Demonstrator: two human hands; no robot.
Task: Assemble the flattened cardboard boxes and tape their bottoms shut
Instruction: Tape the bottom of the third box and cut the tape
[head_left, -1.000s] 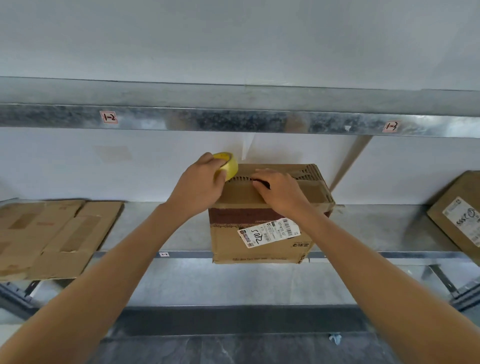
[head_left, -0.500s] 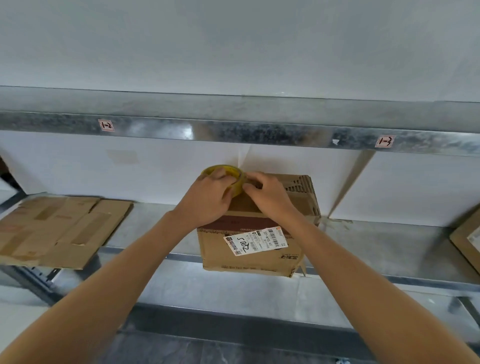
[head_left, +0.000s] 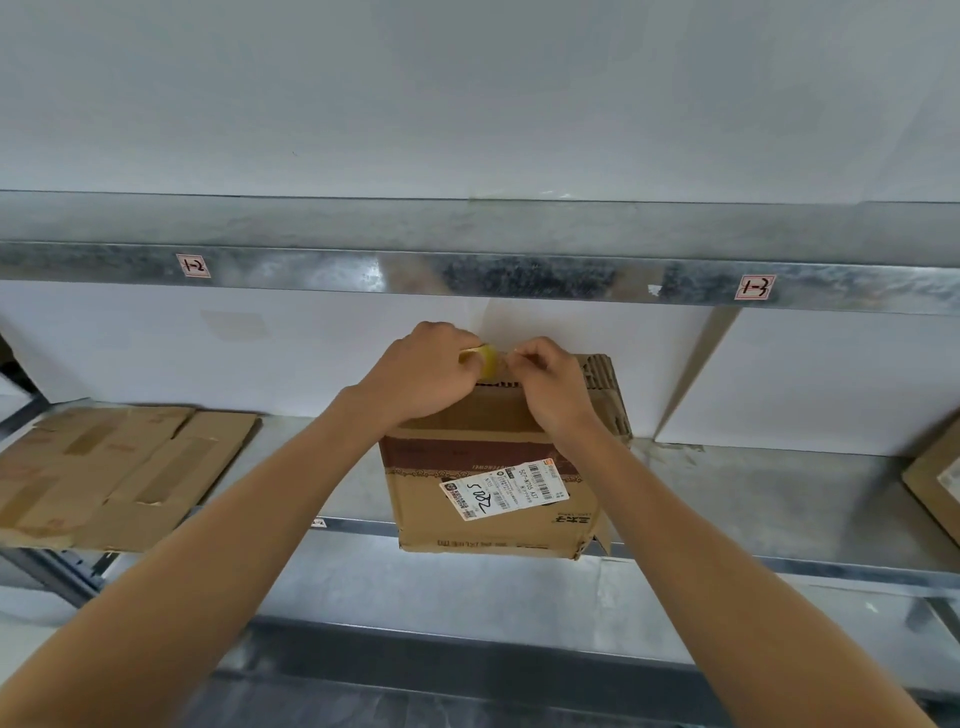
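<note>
Your hands met at the far top edge of the assembled box (head_left: 493, 488), which stood on the metal shelf (head_left: 753, 499) with its taped-side flaps facing up. Your left hand (head_left: 423, 371) was clenched around the yellow tape roll (head_left: 485, 358), and your right hand (head_left: 550, 382) pinched what looked like the tape's free end just right of the roll. The seam you had to cover ran from that far edge back toward you, so the coming pull probably had to travel near-ward along the box's top, with your right hand anchoring the end. The flattened cardboard (head_left: 114, 473) lay well apart to the left.
</note>
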